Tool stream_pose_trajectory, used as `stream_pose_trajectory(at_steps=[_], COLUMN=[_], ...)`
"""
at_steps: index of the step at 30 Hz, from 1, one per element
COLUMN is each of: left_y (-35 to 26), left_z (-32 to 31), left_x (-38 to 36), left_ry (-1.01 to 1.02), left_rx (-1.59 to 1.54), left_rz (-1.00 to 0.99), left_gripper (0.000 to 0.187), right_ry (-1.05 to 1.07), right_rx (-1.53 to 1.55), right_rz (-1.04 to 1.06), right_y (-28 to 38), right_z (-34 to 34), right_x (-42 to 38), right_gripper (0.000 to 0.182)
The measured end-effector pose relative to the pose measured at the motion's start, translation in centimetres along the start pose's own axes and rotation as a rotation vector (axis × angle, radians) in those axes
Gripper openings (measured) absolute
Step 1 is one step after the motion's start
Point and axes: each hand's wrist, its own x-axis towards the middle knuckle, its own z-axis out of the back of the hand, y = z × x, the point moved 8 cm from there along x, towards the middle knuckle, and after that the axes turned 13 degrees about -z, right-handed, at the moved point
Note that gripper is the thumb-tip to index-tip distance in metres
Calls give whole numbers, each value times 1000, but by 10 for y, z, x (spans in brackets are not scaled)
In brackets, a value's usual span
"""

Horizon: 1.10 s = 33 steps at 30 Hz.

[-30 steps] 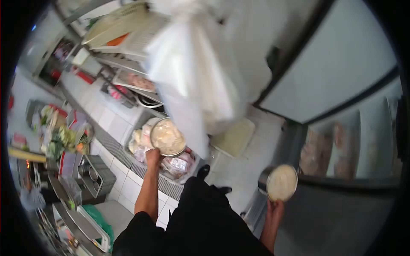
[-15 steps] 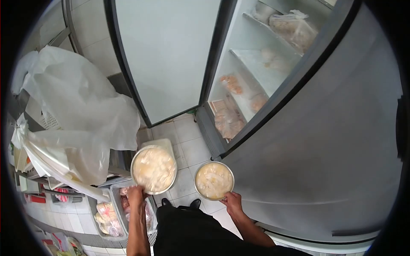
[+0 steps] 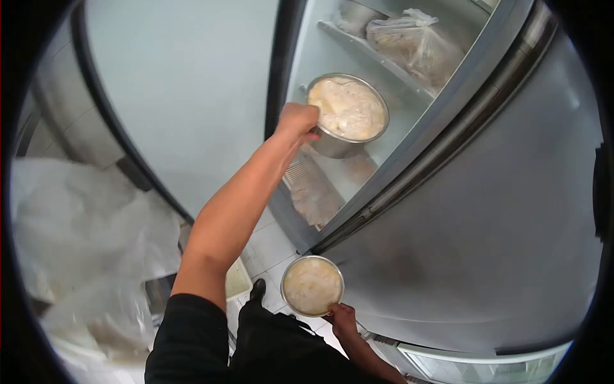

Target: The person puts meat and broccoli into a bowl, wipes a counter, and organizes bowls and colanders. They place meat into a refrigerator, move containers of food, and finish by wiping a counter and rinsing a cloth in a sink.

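Note:
My left hand grips the rim of a deep round metal pot filled with a pale, wet, whitish-yellow food. It is raised inside the open fridge, in front of the middle shelf; whether its base touches the shelf is hidden. Low by my body, my right hand pinches the near rim of a second round metal bowl, which holds similar pale food under a shiny surface. That bowl is held level beside the fridge's grey front.
The fridge door stands wide to the left. A knotted clear bag and a metal pot occupy the upper shelf; bagged food lies at the bottom. Plastic sheeting drapes the rack at left. A pale tray is near my foot.
My left hand has lifted its pot from beside my body up and forward into the fridge. My right hand still holds its bowl low. The view has shifted towards the fridge.

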Motion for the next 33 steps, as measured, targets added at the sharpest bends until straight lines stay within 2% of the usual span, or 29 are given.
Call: stream_pose_trajectory(at_steps=[3, 5, 7, 8, 11, 12, 14, 15, 16, 17, 18, 19, 21, 22, 24, 26, 28, 30, 32, 33], left_y=[22, 29, 47, 62, 94, 125, 149, 147, 136, 121, 111, 95, 74, 58, 25, 15, -43, -51, -37, -39], left_z=[-75, -115, -156, -175, -257, -285, -342, -346, -348, -341, -326, -307, -276, -260, -246, -234, -173, -121, -65, -38], left_x=[80, 106, 127, 138, 173, 192, 230, 227, 216, 204, 193, 192, 188, 195, 210, 242, 215, 198, 156, 132], left_ry=[49, 64, 155, 103, 223, 247, 366, 385, 464, 534, 718, 727, 990, 992, 1083, 1136, 993, 897, 811, 733], left_rx=[105, 161, 285, 227, 88, 88, 399, 392, 166, -58, 79, 84, 407, 412, 719, 802, 892, 588, 480, 350], left_rz=[32, 54, 146, 182, 129, 140, -290, -287, -277, -257, 15, 25, -36, -38, -400, -724, -663, -584, -399, -406], left_gripper=[24, 25, 25, 24, 28, 28, 34, 34, 39, 45, 51, 51, 54, 54, 54, 56, 53, 44, 42, 40], right_ry=[-19, -11, -10, -36, -86, -94, -123, -137, -174, -211, -169, -185, -169, -170, -152, -110, -77, -45, -33, -34], right_rx=[2, 13, 64, 55, 72, 113, 147, 163, 141, 118, 202, 160, 132, 166, 187, 204, 288, 359, 404, 428], right_rz=[-11, -19, -8, -10, -30, -18, 10, 10, 24, 32, 43, 66, 108, 121, 161, 211, 258, 322, 368, 376], right_y=[15, 25, 48, 55, 74, 84, 106, 115, 123, 132, 149, 166, 181, 198, 233, 265, 299, 329, 355, 368], right_z=[-25, -42, -63, -64, -76, -85, -104, -110, -115, -121, -136, -144, -149, -158, -168, -182, -200, -214, -221, -223], right_x=[13, 10, 4, 13, 12, 5, -10, -13, -15, -20, -12, -16, 2, -1, 0, 2, -2, -2, 4, 7], right_gripper=[6, 14, 15, 12, 10, 10, 10, 10, 11, 11, 11, 10, 10, 10, 10, 9, 8, 7, 7, 7])
